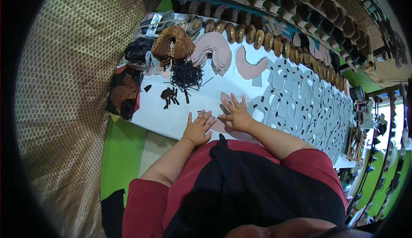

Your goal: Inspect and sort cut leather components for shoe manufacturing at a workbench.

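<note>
A curved pink piece [221, 127] of sheet material lies near the front edge of the white table [150, 120]. My left hand [198, 129] rests palm down at its left side, fingers stretched out. My right hand [238, 117] lies over its right side with fingers spread, and a pink tip [225, 97] shows beyond them. Both hands cover part of the piece. A small dark strip seems to touch my left fingertips; its kind is unclear. Farther left are short black strips [172, 98] and a tangled heap of thin black strips [186, 75].
Grey cut-out pieces [281, 96] with dark tabs spread over the table's right side. A pink U-shaped piece [250, 69], stacked pink pieces [210, 49] and leopard-print pieces [169, 40] lie farther back. Wooden shoe lasts [259, 39] line the far edge below a shelf [240, 0].
</note>
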`<state>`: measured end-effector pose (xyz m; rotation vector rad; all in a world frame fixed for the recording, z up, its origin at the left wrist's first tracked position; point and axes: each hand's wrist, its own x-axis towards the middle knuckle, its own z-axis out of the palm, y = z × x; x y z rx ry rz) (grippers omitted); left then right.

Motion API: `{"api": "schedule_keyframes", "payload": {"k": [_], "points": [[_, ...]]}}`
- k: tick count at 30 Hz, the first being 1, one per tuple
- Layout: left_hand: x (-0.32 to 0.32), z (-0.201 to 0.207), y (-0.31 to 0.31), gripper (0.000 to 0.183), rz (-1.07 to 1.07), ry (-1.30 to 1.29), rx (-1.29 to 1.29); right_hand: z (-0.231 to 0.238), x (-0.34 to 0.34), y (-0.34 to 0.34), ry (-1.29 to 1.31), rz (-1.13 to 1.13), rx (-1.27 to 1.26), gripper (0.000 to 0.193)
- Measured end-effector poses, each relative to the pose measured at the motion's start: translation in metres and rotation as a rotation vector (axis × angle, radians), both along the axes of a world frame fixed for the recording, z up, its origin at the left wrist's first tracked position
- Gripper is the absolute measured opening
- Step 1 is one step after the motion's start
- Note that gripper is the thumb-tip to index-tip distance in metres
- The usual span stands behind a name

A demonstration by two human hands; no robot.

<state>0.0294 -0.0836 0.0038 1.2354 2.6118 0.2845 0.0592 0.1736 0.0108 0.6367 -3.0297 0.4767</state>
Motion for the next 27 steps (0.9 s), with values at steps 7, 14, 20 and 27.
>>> {"api": "schedule_keyframes", "payload": {"k": [7,14,20,27], "points": [[0.003,-0.001,-0.001,0.065,0.008,-0.002,-0.012,0.015,-0.008,-0.007,-0.153,0.042,0.112,0.035],[0.003,-0.014,-0.007,0.083,0.049,0.039,0.064,0.015,0.0,-0.013,-0.149,-0.007,0.082,0.033],[0.005,-0.016,-0.01,0.082,0.101,0.005,0.091,0.009,-0.03,-0.019,-0.296,-0.111,-0.081,0.035],[0.006,-0.032,-0.019,0.089,0.12,0.088,0.22,-0.024,-0.083,-0.086,0.17,-0.376,-0.24,0.067]]}}
